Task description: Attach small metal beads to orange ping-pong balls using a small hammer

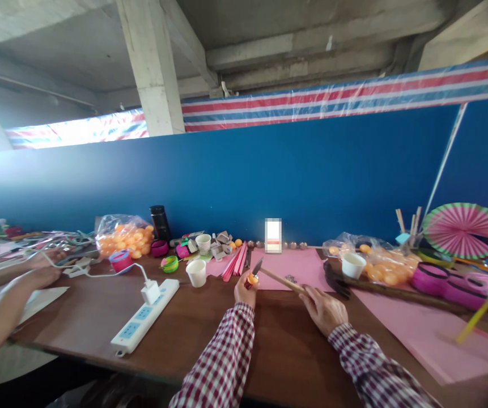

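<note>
In the head view my left hand (246,291) is closed around a small orange ball (252,279), and a dark pointed blade (258,266) stands up beside the ball. My right hand (325,310) grips a thin wooden stick (284,280), whose far end reaches toward the ball and blade. Whether the stick touches them is too small to tell. Behind both hands lies a pink sheet (307,263) with a little pile of small dark bits (291,279) on it.
A power strip (145,317), paper cups (196,273) and folded pink strips (236,263) are to the left. Bags of orange balls (125,238) stand on both sides. A hammer (336,279) lies right. Another person's arms (9,294) are at far left.
</note>
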A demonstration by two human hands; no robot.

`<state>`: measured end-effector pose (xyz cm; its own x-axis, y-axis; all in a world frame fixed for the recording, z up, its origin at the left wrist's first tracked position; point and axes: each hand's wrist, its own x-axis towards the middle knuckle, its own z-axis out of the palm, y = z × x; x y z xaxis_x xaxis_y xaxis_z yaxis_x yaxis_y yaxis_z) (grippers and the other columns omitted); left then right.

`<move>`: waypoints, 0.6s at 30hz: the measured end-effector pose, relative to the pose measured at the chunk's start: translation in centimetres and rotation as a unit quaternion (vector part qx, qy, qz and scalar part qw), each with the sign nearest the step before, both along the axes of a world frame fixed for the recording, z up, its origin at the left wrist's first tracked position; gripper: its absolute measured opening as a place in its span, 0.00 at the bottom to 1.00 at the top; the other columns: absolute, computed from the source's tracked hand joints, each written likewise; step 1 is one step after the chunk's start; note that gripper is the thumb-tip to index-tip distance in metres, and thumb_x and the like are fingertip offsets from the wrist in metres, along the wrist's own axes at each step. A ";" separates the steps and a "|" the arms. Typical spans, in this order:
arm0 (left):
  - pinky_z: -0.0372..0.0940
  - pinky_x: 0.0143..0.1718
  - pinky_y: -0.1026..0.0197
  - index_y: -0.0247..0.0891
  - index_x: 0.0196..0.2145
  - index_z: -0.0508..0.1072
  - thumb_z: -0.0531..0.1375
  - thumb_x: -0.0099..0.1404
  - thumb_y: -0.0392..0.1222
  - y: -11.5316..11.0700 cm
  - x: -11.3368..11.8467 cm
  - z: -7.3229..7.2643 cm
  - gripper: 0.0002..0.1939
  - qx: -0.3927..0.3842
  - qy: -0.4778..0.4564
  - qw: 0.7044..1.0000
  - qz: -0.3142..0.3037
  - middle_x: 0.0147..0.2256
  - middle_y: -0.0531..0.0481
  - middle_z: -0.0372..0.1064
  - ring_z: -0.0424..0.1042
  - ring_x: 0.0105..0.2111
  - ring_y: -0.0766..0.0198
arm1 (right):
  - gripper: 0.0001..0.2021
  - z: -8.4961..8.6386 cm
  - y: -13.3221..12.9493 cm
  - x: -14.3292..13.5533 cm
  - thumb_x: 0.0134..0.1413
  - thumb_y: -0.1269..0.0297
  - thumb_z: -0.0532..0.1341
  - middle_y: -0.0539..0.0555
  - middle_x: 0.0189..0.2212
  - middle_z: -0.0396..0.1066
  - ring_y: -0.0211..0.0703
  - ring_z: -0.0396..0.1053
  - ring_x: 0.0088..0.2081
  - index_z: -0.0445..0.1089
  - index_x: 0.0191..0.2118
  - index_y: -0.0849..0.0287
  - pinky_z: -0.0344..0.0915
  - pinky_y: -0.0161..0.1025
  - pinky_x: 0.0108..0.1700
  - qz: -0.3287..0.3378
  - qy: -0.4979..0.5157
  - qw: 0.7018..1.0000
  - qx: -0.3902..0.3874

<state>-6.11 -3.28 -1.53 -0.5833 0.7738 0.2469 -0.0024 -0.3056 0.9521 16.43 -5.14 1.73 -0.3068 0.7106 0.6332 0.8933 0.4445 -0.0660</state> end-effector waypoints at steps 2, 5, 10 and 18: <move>0.66 0.35 0.62 0.34 0.36 0.71 0.61 0.40 0.27 0.0 0.0 0.0 0.21 0.001 -0.001 1.000 0.000 0.34 0.46 0.71 0.71 0.32 0.62 | 0.15 0.0 0.0 0.0 0.54 0.55 0.47 0.48 0.28 0.72 0.35 0.68 0.25 0.65 0.42 0.51 0.51 0.31 0.22 0.001 0.002 1.000 0.001; 0.66 0.36 0.62 0.33 0.36 0.71 0.61 0.40 0.28 0.0 0.0 0.1 0.20 0.006 -0.004 1.000 -0.003 0.37 0.45 0.71 0.71 0.33 0.62 | 0.14 0.0 0.0 0.1 0.54 0.55 0.46 0.47 0.28 0.72 0.35 0.68 0.24 0.65 0.41 0.50 0.49 0.31 0.21 -0.001 -0.011 1.000 -0.011; 0.65 0.37 0.62 0.34 0.37 0.71 0.62 0.41 0.31 0.0 0.0 0.2 0.21 0.013 -0.006 1.000 -0.012 0.34 0.47 0.72 0.71 0.34 0.62 | 0.15 -0.3 0.4 0.2 0.54 0.55 0.46 0.49 0.29 0.72 0.36 0.68 0.25 0.65 0.41 0.51 0.49 0.31 0.21 -0.021 0.010 1.000 -0.017; 0.66 0.35 0.62 0.32 0.39 0.70 0.63 0.43 0.37 0.0 -0.2 -0.1 0.22 0.003 -0.010 1.000 -0.019 0.32 0.45 0.72 0.71 0.33 0.62 | 0.15 0.1 0.2 0.1 0.53 0.55 0.46 0.49 0.28 0.72 0.35 0.68 0.23 0.65 0.41 0.51 0.49 0.31 0.20 -0.019 0.019 1.000 -0.015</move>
